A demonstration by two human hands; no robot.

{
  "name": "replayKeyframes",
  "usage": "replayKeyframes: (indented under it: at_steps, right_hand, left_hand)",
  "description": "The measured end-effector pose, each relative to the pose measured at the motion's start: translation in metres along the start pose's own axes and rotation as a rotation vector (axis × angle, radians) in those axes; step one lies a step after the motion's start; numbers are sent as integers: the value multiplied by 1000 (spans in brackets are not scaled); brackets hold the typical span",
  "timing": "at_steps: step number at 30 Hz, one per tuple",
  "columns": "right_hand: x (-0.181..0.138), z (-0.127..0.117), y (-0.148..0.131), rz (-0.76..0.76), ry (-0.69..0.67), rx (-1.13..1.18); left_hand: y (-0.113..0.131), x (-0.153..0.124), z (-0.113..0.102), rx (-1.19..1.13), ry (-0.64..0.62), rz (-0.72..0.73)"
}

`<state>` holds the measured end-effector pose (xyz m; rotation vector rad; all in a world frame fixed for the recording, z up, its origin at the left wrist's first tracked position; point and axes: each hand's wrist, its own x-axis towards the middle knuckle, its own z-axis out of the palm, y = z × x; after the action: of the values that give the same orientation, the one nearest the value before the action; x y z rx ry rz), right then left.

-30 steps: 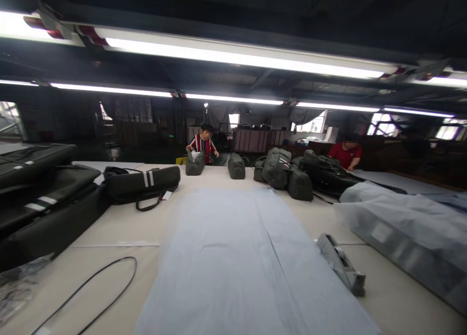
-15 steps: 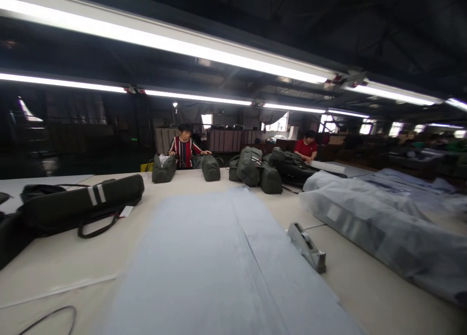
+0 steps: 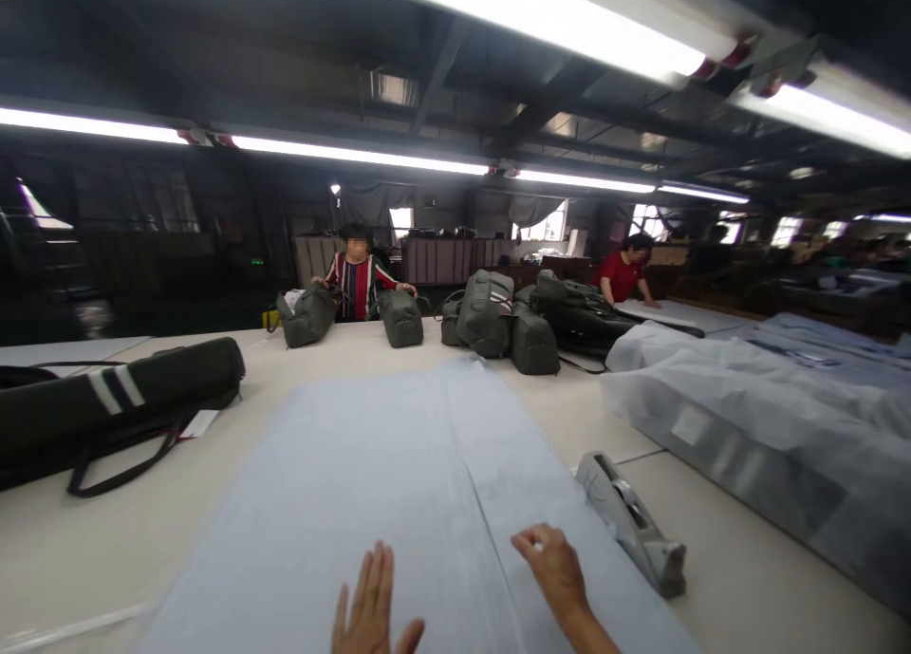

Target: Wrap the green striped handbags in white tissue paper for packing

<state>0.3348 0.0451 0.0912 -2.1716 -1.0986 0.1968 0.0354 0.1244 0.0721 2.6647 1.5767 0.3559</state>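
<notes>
A long pale blue sheet (image 3: 370, 474) lies flat down the middle of a big beige table (image 3: 747, 578). My left hand (image 3: 370, 608) rests on the sheet near the bottom edge, fingers stretched out flat and together. My right hand (image 3: 553, 567) sits on the sheet's right strip with its fingers curled down onto the material; I see nothing held in it. A grey tape dispenser (image 3: 630, 521) stands just right of my right hand.
A long dark green bag (image 3: 114, 407) with white stripes lies at the left. Several green bags (image 3: 491, 324) stand at the table's far end, where two people work. Bags wrapped in clear plastic (image 3: 769, 426) fill the right side.
Both of my hands have come into view at the bottom and now lie on the sheet. The camera has swung right and tilted, so the left bag stack has left the view.
</notes>
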Motion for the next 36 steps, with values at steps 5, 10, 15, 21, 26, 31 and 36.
replayKeyframes:
  at_steps: [5,10,15,21,26,31,36]
  right_hand:
    - [106,32,-19,-103,48,-18]
    - [191,89,-32,-266,9,-103]
    - [209,144,10,-289,-118,-274]
    - [206,158,43,-322,-42,-155]
    - [209,151,37,-320,-13,-73]
    - [215,136,18,-254,-9,-81]
    - [184,97,14,-250,-71,-92]
  left_hand:
    - [36,107,23,26,76,71]
    - [30,190,55,73,131,25]
    - [8,216,102,31,-18,-71]
    - [1,205,114,-82,94,-99]
    - [10,212,94,-130,116,-163]
    - [11,205,82,-153,41,-116]
    - [10,138,66,-223,-204,191]
